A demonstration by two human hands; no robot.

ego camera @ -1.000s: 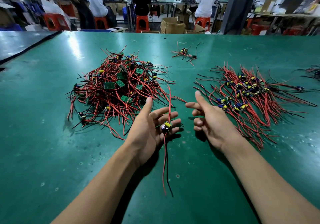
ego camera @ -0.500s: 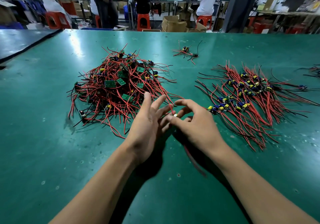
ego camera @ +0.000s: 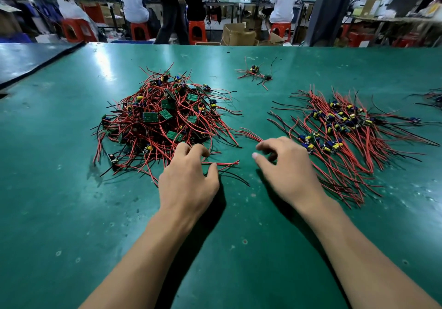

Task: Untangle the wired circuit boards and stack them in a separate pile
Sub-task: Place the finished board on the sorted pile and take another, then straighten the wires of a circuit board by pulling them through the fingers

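Both hands are down on the green table [ego camera: 59, 213], backs facing up. The left hand [ego camera: 189, 177] is at the near edge of the tangled heap [ego camera: 162, 117], that big mound of small green boards and red and black wires on the left side of the table. Its fingers are curled down into the wires there. The thumb sticks out to the right, touching a red wire that lies flat on the table. Honestly can't tell whether that grip has got hold of anything or is just resting on the wires, since the fingertips are hidden.

The right hand [ego camera: 287, 165] sits between the two piles, just beside the near-left edge of the sorted pile [ego camera: 339, 131]. In that pile the boards lie spread out flat, with their wires combed roughly the same way, running toward the near right. Fingers are curled here too, with the thumb held apart from them. A few loose red wires [ego camera: 248, 134] poke out leftward from under the fingertips, but whatever they're attached to is hidden by the hand. So can't say whether this grip is holding them either.

Further back, around the middle, there's a small clump [ego camera: 254, 73] of wired boards on its own, well apart from both piles. Some more wires [ego camera: 434, 96] peek in at the far right edge of the table. Beyond the table, people [ego camera: 283, 4] sit on red stools [ego camera: 197, 32], one person stands, and there are cardboard boxes [ego camera: 238, 34] on the floor.
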